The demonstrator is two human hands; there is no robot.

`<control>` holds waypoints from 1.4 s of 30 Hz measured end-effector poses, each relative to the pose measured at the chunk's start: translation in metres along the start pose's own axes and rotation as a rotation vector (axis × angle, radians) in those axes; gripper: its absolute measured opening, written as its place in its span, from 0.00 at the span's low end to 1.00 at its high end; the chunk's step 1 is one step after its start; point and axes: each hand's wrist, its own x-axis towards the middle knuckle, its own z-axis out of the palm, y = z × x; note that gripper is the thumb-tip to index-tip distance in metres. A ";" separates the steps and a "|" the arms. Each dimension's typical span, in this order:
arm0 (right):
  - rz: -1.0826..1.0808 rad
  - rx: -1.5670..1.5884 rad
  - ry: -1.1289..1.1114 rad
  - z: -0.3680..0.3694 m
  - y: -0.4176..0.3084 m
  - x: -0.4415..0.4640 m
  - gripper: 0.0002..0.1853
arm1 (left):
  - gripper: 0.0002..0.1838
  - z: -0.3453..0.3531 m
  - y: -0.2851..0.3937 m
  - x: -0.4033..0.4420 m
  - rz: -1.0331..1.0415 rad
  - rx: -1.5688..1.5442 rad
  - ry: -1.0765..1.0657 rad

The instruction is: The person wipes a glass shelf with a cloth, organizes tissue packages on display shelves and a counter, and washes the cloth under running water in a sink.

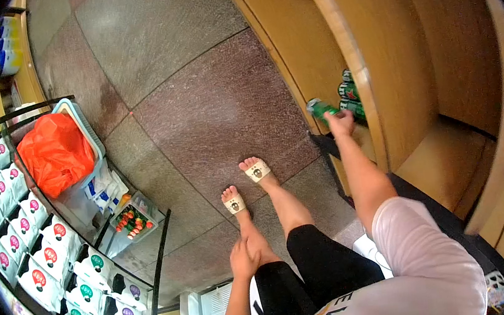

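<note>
My right hand [341, 123] reaches to the low wooden shelf and is closed around a green drink can [323, 108], which lies tilted on its side with its silver end facing left. Just behind it, several more green cans [349, 91] are stacked on the shelf, partly hidden by an upright wooden panel. My left hand [246, 258] rests on my knee with its fingers laid over the leg, holding nothing.
Wooden shelving [401, 47] runs along the right. On the left, a black rack [163, 248] carries rows of white packets [49, 255]. A light-blue basket [99, 144] with an orange-red bag [57, 151] and a clear bin of red-and-green items [133, 223] sit beside it. Tiled floor [208, 100] lies between.
</note>
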 end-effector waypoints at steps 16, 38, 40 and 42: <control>0.075 -0.022 0.081 0.019 -0.022 0.078 0.44 | 0.20 0.046 -0.045 -0.153 -0.583 -0.176 -0.034; -0.878 -0.494 -0.907 -0.105 0.081 -0.279 0.17 | 0.16 0.165 -0.078 -0.317 -0.454 -0.588 0.469; -0.933 -0.423 -1.094 -0.139 0.071 -0.343 0.20 | 0.16 0.177 -0.084 -0.363 -0.496 -0.613 0.560; -1.068 -0.449 -1.300 -0.163 0.069 -0.413 0.26 | 0.16 0.210 -0.096 -0.409 -0.500 -0.691 0.693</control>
